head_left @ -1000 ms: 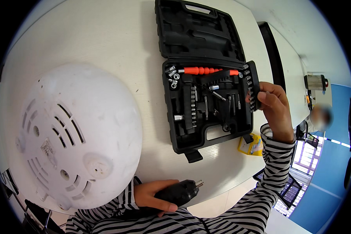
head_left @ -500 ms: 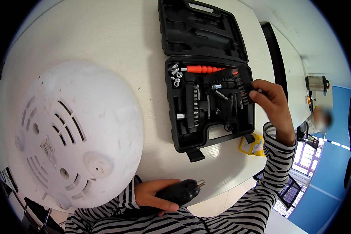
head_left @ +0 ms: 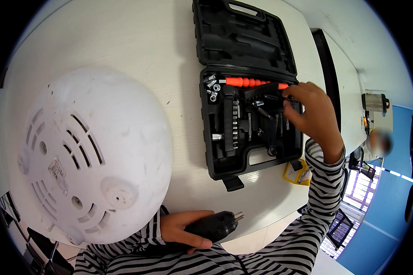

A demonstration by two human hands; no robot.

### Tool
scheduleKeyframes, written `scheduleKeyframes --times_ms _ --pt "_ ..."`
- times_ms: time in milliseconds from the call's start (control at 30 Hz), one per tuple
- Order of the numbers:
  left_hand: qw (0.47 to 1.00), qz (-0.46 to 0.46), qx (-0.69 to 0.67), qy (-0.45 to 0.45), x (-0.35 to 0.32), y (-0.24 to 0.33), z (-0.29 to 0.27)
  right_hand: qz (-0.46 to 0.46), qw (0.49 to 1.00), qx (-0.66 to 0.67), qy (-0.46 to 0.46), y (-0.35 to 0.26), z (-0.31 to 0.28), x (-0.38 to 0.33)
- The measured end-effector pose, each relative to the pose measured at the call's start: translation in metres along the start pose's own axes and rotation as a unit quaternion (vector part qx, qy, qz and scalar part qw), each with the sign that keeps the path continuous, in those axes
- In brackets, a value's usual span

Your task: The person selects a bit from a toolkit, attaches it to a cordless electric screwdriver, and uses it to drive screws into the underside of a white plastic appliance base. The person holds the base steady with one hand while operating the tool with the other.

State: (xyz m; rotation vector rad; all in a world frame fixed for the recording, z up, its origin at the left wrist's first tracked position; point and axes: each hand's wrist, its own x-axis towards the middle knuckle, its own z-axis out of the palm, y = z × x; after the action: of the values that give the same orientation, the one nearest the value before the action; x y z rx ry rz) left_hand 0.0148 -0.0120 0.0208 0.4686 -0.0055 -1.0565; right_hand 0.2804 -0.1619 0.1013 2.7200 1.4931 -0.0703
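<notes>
My left hand (head_left: 186,230) is closed around a black power screwdriver (head_left: 214,226) at the table's near edge, its metal tip pointing right. Over the right side of an open black tool case (head_left: 207,151), my right hand (head_left: 314,110) has its thumb and fingers curled around a dark bit holder (head_left: 273,97), mostly hidden by the fingers. Beside those fingers runs an orange flexible shaft (head_left: 245,82) along the back of the tray. Loose silver sockets (head_left: 213,87) lie in the tray's back left corner. A row of bits (head_left: 235,123) stands in a holder at the left.
A large white dome-shaped housing (head_left: 137,137) with vent slots lies on the table (head_left: 179,27) at the left. A yellow packet (head_left: 298,175) sits by the case's near right corner. Farther right are a metal pot (head_left: 374,101) and a person (head_left: 369,149).
My right hand has moved slightly left and down onto the case with the bit holder, which was raised at its right edge. The case appears shifted a little right. My left hand keeps its grip.
</notes>
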Motion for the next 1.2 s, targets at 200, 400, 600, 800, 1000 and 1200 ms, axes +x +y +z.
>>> scheduleKeyframes --times_ms 200,400,600,800,1000,1200 --pt "1.0 0.011 0.005 0.004 0.001 0.001 0.0 -0.084 0.994 -0.036 0.066 0.005 0.006 0.017" --pt "1.0 -0.013 0.001 -0.007 0.001 0.003 -0.003 -0.154 0.984 -0.088 0.016 0.005 0.006 0.021" --pt "1.0 -0.012 0.0 -0.005 0.002 0.002 -0.003 -0.174 0.98 -0.099 0.02 0.003 0.012 0.02" --pt "1.0 0.019 0.005 0.017 0.002 -0.002 0.0 -0.155 0.984 -0.059 0.063 -0.001 0.0 0.014" --pt "1.0 -0.007 0.007 -0.002 -0.001 0.0 -0.004 0.039 0.966 0.254 -0.029 0.002 -0.004 0.012" --pt "1.0 0.001 0.022 -0.008 0.0 0.002 -0.004 0.185 0.771 0.601 -0.104 -0.03 -0.009 -0.005"
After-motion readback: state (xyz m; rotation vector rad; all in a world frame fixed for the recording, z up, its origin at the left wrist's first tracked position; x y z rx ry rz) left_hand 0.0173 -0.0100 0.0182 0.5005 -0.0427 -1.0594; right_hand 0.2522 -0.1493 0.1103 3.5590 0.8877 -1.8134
